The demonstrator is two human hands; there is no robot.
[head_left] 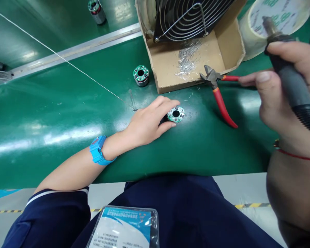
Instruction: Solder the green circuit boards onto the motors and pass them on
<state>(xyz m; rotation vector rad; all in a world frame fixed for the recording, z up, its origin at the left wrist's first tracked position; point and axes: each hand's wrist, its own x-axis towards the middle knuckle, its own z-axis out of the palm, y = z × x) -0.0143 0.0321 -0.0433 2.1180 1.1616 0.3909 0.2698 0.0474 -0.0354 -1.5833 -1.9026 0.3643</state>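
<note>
My left hand, with a blue wrist strap on its wrist, has thumb and fingers closed around a small motor part topped by a ring-shaped circuit board. The part is upright on the green bench. My right hand grips the dark handle of a soldering iron, its tip pointing away over a tape roll. A finger of that hand also meets one red handle of the diagonal cutters, whose open jaws are at the box's front edge. Another motor part stands beyond my left hand.
A cardboard box holds a black fan and a heap of wire clippings. Right of it stands a wide tape roll. A metal rail crosses behind, with another motor part beyond. A pale cord runs toward my left wrist.
</note>
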